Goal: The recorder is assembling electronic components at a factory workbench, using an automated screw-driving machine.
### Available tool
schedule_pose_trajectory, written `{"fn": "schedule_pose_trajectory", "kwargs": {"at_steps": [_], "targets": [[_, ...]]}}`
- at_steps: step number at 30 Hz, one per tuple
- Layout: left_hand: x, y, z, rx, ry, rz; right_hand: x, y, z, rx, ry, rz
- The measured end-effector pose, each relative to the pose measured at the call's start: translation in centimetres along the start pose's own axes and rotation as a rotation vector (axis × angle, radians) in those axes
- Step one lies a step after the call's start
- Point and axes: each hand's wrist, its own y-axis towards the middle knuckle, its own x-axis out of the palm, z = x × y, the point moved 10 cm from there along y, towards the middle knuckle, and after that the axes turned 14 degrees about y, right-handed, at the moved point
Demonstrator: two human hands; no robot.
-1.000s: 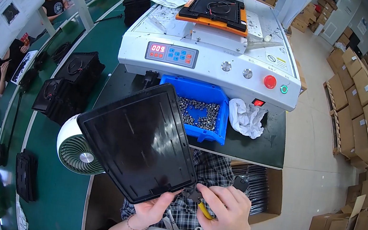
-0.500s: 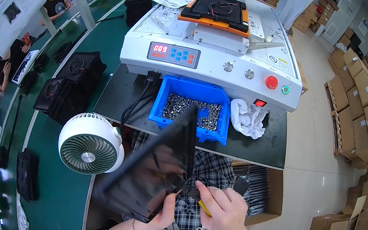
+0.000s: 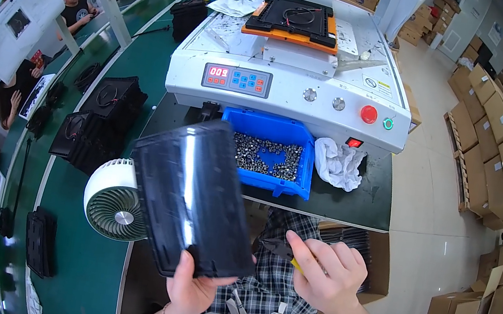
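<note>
My left hand [image 3: 191,289] grips the lower edge of a glossy black rectangular plastic panel [image 3: 193,194], thumb on its near face. The panel stands tilted, its smooth side toward me with a bright streak of reflected light. To the right, my right hand [image 3: 330,276] is closed around nippers [image 3: 277,247] with a dark head and a yellow handle, mostly hidden by the fingers. The nippers' head points left toward the panel's lower right corner, apart from it. Behind the panel, a blue bin [image 3: 260,183] holds many small metal nuts.
A white machine [image 3: 286,103] with buttons carries a black panel [image 3: 297,14] on an orange fixture. A white fan [image 3: 119,202] stands left, partly behind my panel. Stacked black panels [image 3: 109,98] lie on the green bench. Crumpled white plastic [image 3: 337,164] is beside the bin. People sit at far left.
My left hand has turned the panel so its broad glossy face shows, and moved it left. The nippers in my right hand have drawn away from its edge, slightly right.
</note>
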Motion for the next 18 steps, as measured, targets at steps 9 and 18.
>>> {"fn": "schedule_pose_trajectory", "kwargs": {"at_steps": [9, 18], "targets": [[-0.2, 0.3, -0.6, -0.028, -0.073, -0.048, 0.7, -0.6, 0.0, 0.03, -0.034, -0.049], [-1.2, 1.0, 0.5, 0.107, -0.112, -0.025, 1.6, -1.5, 3.1, 0.276, 0.523, -0.024]]}}
